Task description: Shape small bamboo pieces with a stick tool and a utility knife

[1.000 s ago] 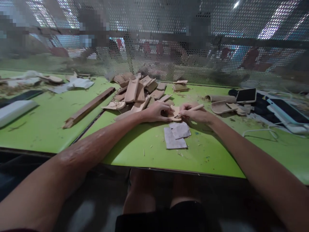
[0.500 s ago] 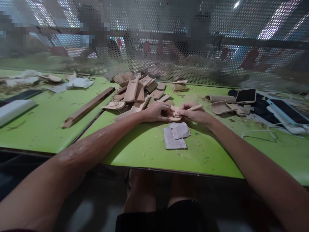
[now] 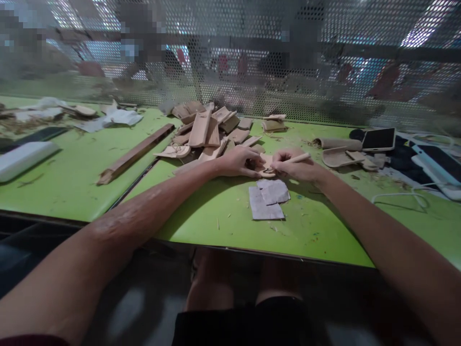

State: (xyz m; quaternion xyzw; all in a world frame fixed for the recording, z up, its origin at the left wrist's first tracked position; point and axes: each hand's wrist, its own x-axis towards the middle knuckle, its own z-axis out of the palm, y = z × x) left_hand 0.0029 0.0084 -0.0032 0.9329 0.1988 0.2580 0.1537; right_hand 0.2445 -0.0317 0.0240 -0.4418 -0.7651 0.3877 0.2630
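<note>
Nearest the camera, the wearer's bare thighs point(image 3: 212, 288) and black shorts point(image 3: 241, 327) show below the front edge of the green desk point(image 3: 216, 211). The forearms cross that edge and converge, leaving an open wedge of desk between them, marked only by small shavings and specks. Two overlapping grey paper pieces point(image 3: 265, 207) lie in this wedge, set well back from the front edge and just in front of the hands.

Beyond them, the left hand point(image 3: 237, 161) holds a small pale wooden piece point(image 3: 267, 175) against the desk, its grip narrow, with thumb and fingers at the piece's left side. The right hand point(image 3: 293, 168) has its grip closed around a wooden-handled tool point(image 3: 300, 157); the handle slants up and to the right, and the tip meets the piece. The rounded near edge of the piece faces the wearer.

To the left, a long wooden strip point(image 3: 137, 154) lies diagonally beside the desk seam, with bare surface between it and a white case point(image 3: 27, 161). A pile of curved wooden offcuts point(image 3: 203, 129) crowds the space just behind the left hand. Right of the right hand is a narrow bare patch, then more curved pieces point(image 3: 340, 156), a phone point(image 3: 379, 139) and a white cable point(image 3: 399, 196). A perforated metal screen point(image 3: 230, 86) borders the far edge.
</note>
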